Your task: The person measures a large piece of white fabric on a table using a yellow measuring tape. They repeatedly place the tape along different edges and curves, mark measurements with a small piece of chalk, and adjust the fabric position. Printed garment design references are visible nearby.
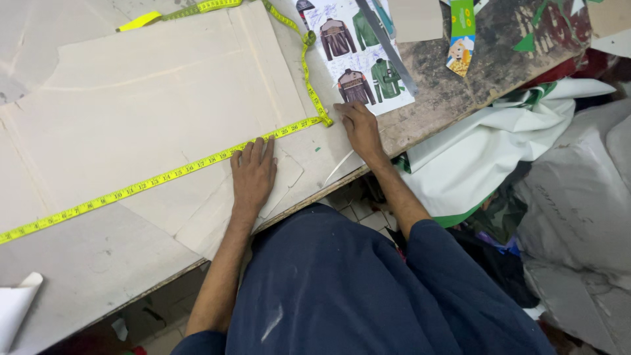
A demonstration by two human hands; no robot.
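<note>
Here the left hand (253, 172) lies flat, fingers spread, on the cardboard pattern (151, 112) beside the yellow tape measure (164, 176); the right hand (358, 125) pins the tape's end, grip closed on nothing, on the bench (447, 92).

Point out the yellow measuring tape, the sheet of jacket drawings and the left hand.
yellow measuring tape (164, 176), head view, mid-length of the band.
sheet of jacket drawings (358, 56), head view, its middle.
left hand (253, 174), head view, its back.
</note>
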